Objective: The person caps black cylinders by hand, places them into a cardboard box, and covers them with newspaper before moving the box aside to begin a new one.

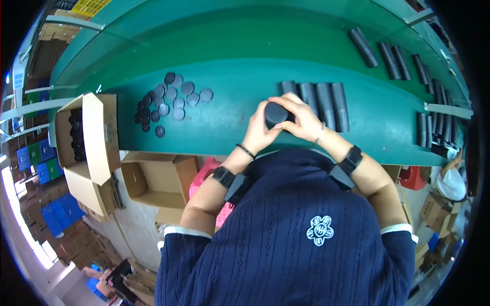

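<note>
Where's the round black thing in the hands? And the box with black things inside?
Round black thing (276, 112): head view, on its flat top.
Cardboard box (96, 137): head view, on its open flap.

We see a navy knit shirt (275, 250) with lengthwise patterned lines, a white floral emblem (320, 230) at right, and white-edged short sleeves (179, 262). Black straps (223, 176) with dark, angular boxes (237, 188) circle both forearms (234, 162). Farther out, a thin black band (245, 151) rings the left wrist (253, 145) and a thin bracelet (320, 132) the right.
</note>
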Motion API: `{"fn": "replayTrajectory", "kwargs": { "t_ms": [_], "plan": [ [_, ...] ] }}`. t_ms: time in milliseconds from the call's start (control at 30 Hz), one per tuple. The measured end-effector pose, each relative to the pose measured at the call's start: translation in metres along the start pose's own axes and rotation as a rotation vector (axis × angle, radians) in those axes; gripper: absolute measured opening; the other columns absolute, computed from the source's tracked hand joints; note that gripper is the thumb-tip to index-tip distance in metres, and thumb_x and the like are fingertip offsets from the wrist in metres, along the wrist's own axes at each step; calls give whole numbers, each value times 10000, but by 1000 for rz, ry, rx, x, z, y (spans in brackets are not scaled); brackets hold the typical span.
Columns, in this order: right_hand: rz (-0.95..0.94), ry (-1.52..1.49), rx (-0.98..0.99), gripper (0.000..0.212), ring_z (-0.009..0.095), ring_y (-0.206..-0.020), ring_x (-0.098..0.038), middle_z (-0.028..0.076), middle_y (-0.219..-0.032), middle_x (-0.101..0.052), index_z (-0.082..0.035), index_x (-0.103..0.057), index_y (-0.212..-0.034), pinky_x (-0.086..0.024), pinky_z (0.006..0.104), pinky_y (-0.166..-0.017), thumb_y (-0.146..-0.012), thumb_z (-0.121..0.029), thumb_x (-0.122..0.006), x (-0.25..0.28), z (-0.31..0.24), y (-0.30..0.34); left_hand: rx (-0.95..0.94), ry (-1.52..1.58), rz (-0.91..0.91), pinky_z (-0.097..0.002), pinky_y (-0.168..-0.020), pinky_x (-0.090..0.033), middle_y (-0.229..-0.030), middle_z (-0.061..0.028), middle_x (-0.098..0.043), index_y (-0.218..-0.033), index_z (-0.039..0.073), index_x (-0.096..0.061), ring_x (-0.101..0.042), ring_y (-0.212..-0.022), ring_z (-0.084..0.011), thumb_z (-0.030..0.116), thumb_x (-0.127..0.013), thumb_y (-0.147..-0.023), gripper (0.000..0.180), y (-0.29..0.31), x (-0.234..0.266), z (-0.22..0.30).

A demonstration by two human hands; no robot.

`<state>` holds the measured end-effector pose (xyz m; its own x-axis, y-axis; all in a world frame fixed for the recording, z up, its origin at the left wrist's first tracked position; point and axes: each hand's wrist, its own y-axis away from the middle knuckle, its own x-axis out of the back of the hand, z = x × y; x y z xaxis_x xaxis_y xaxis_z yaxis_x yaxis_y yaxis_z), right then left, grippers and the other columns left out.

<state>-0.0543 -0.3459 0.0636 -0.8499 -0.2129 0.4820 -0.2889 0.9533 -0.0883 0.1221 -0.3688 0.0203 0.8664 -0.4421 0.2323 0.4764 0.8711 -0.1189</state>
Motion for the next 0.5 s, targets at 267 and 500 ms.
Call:
{"fn": "replayTrajectory", "kwargs": {
  "t_ms": [267,500],
  "plan": [
    [30,-342,-207,977,259,-1289,-338,178,-1355,-368,-40,-150,-1443,-309,352,-1051,-686,-127,-762,-8,53,1,194,728,137,-338,-946,-426,-1151,-109,-535,-1319,9,-393,-520,-1087,-190,191,-642,-882,535,-68,18,17],
    [496,40,-652,787,285,-829,-632,198,-926,-609,-153,-241,-1303,-505,380,-758,-720,-238,-764,103,137,-23,413,-234,-56,-384,-845,-481,-1063,-258,-559,-1342,-96,-255,-577,-994,-324,524,-742,-707,1012,-78,-45,-70]
  ]
}}
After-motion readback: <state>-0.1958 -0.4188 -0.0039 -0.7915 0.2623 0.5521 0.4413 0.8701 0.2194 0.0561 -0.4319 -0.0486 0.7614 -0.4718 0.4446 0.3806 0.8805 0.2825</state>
